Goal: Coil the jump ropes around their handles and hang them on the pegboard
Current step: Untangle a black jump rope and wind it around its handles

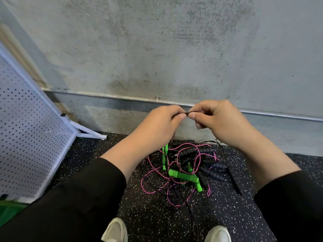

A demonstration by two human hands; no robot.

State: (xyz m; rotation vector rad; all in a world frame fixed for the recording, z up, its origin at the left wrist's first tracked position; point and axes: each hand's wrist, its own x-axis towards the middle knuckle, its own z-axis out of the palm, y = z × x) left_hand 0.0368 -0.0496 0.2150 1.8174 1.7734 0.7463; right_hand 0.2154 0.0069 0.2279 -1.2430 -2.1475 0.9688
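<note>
A tangled pile of jump ropes (185, 170) lies on the speckled black floor by the wall: pink cords, thin black cords, green handles (183, 176) and several ribbed black handles (212, 172). Above the pile, my left hand (162, 124) and my right hand (215, 119) meet fingertip to fingertip and pinch a short piece of thin black rope (187, 113) between them. A strand hangs from my left hand down toward the pile. The white pegboard (26, 130) leans at the left, with no rope on the part in view.
A concrete wall with a metal pipe (111, 96) rises just behind the pile. The pegboard's white foot (90, 132) juts onto the floor at left. My two white shoes (115, 231) stand at the bottom edge. Something green (8, 212) lies at lower left.
</note>
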